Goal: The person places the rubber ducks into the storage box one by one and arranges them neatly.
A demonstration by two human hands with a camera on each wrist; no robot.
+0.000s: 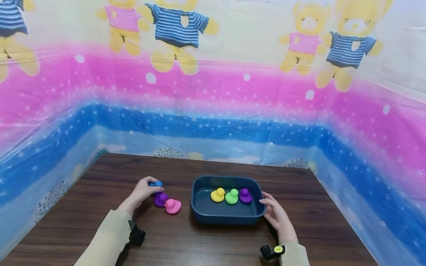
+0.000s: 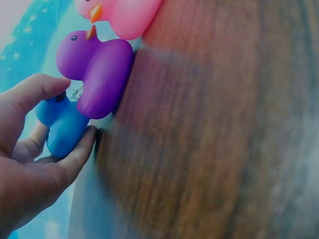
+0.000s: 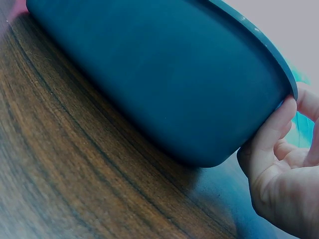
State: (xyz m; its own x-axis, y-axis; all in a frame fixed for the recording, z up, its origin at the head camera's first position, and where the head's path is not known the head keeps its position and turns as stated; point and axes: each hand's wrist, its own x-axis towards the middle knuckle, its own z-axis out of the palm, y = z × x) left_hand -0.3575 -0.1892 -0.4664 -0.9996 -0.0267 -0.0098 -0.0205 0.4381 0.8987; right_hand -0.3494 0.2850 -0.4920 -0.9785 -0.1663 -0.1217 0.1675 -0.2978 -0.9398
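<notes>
My left hand (image 1: 143,193) grips a blue rubber duck (image 2: 67,130), its thumb at the duck's head and its fingers around the body. Right against that duck, in the left wrist view, is a purple rubber duck (image 2: 107,77), and a pink rubber duck (image 1: 173,206) sits beside the purple one. At the right end of a dark blue basin (image 1: 226,220), my right hand (image 1: 276,212) holds the rim and outer wall. Inside the basin, a yellow duck (image 1: 217,195), a green duck (image 1: 232,197) and a second purple duck (image 1: 245,196) stand in a row.
Everything stands on a dark wood-grain table (image 1: 186,244). A printed curtain (image 1: 213,96) with bears and snowflakes encloses its back and sides. Each wrist wears a small black camera, such as the left one (image 1: 136,234).
</notes>
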